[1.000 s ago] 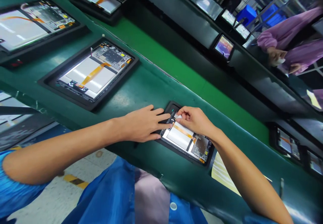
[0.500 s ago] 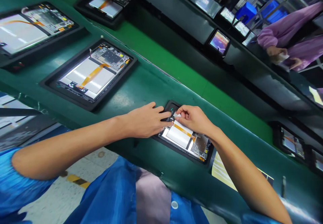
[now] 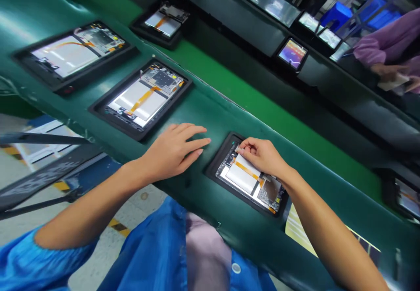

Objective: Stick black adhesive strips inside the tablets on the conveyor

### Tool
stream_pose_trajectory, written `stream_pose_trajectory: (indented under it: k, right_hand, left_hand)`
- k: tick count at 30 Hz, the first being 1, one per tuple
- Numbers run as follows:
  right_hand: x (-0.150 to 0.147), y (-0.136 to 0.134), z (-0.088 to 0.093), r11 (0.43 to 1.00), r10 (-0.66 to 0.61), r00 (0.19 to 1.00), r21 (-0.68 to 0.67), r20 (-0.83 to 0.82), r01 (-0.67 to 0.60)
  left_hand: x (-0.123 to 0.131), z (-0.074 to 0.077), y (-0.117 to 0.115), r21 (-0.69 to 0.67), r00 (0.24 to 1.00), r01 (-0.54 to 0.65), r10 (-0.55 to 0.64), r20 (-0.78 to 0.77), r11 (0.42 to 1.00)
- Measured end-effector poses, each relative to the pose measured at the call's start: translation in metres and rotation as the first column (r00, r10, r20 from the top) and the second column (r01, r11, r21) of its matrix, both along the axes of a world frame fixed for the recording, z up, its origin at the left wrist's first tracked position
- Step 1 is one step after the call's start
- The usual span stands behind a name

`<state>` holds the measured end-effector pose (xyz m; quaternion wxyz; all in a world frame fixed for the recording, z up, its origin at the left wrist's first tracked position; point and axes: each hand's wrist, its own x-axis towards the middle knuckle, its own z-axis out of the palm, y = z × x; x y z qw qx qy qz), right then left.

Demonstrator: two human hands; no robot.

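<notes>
A black tray point(image 3: 211, 169) holds an open tablet point(image 3: 244, 178), the right hand point(image 3: 262, 155) pinching its top corner. The left hand point(image 3: 170, 151) lies spread on the belt point(image 3: 210, 111), beside another loaded tray point(image 3: 97, 109)

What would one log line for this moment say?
left hand: flat on green belt | right hand: fingertips on open tablet in black tray

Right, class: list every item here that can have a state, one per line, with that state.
Near tablet: back off, insides exposed, lying in a black tray.
Left hand: open, flat on the green belt, holding nothing.
Right hand: fingertips pinched at that tablet's top corner.
Middle tablet: back off, orange ribbon showing.
Small screen: lit.
</notes>
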<state>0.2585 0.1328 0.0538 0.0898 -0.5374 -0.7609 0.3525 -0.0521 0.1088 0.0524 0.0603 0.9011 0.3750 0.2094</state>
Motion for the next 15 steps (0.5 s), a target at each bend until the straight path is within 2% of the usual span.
stream_pose_trajectory:
  k: [3,7,11,15]
  right_hand:
    - [0.002,0.000,-0.002,1.000,-0.010,1.000,-0.004,-0.024,0.010]
    - [0.000,-0.006,0.002,0.999,-0.014,0.998,0.045,-0.065,0.017]
    - [-0.011,-0.025,0.012,0.982,0.042,0.997,0.187,-0.065,-0.029]
    - [-0.025,-0.051,0.015,0.972,0.130,0.984,0.213,-0.123,-0.101]
  left_hand:
    - [-0.025,-0.004,-0.024,-0.026,0.983,-0.154,0.156,0.101,0.988]
    - [-0.043,-0.013,-0.061,-0.071,0.943,-0.275,0.283,0.173,0.959]
    - [-0.039,-0.019,-0.092,-0.140,0.927,-0.299,0.322,0.192,0.944]
    - [-0.021,-0.023,-0.114,-0.213,0.916,-0.331,0.367,0.160,0.919]
